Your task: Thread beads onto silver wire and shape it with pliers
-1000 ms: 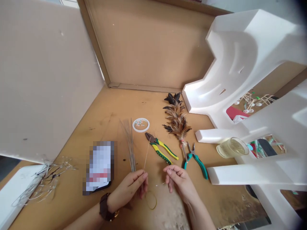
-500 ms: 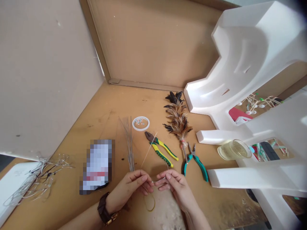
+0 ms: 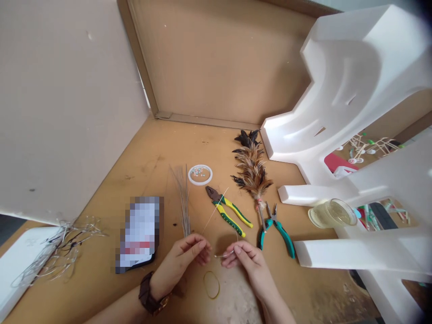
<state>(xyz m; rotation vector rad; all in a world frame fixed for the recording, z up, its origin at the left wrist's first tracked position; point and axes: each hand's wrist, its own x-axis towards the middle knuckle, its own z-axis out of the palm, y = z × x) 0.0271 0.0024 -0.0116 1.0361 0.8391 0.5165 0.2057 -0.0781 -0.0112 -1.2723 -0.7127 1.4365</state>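
My left hand [image 3: 185, 258], with a dark watch on its wrist, pinches a thin straight wire [image 3: 215, 210] that slants up to the right. Close beside it, my right hand [image 3: 243, 259] pinches the wire's bent lower end [image 3: 221, 255]. Both hands hover just above the brown table [image 3: 141, 171]. A bundle of thin wires [image 3: 183, 202] lies just beyond my left hand. Green-and-yellow pliers [image 3: 229, 211] and small teal pliers [image 3: 276, 227] lie beyond my right hand. A rubber band [image 3: 211, 284] lies on the table between my wrists.
A feather bunch [image 3: 251, 168] and a white ring dish of beads [image 3: 200, 174] lie farther back. A glass cup [image 3: 332, 213] stands by white foam blocks [image 3: 344, 103] on the right. Tangled wire [image 3: 57, 252] lies far left, a blurred card [image 3: 140, 234] near it. Cardboard walls [image 3: 219, 58] enclose the back.
My right hand moved left to meet the left hand and took hold of the wire's lower end. The wire now tilts further to the right.
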